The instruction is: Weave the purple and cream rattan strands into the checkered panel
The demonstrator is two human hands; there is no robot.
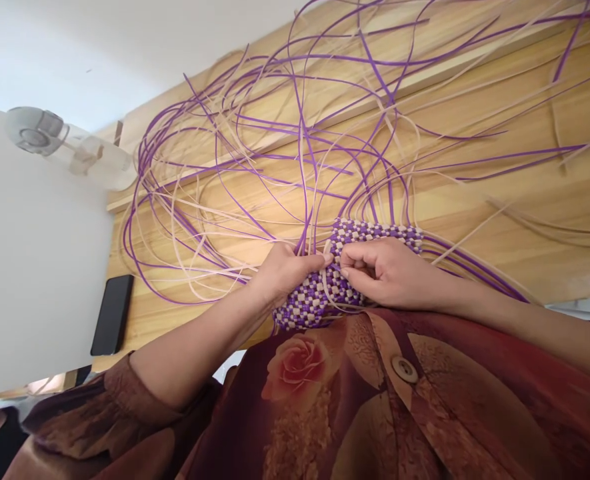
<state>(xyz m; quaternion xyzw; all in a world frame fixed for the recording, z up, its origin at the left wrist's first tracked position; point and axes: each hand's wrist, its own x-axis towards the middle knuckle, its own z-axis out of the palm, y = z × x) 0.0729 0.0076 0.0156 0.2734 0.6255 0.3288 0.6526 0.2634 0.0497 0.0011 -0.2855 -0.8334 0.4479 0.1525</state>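
A purple and beige woven piece [307, 300] lies at the table's near edge, against my shirt. Its small checks are worked from narrow flat strips, whose long loose ends fan out beyond it. My left hand [279, 270] grips the piece from the left, thumb laid across the top and the other fingers mostly hidden. A beige strip [326, 287] loops down from beside that thumb over the weave. Just to the right, my right hand [392, 270] is closed in a pinch above the weave, thumb and index fingertip close together. Whatever sits between those fingertips is too small to make out.
Long purple strips [175, 213] and beige strips curl in a tangle over the wooden table [475, 220]. A black phone [112, 315] rests at the left edge. Behind it stand a white panel [25, 253] and a white rounded device [35, 130].
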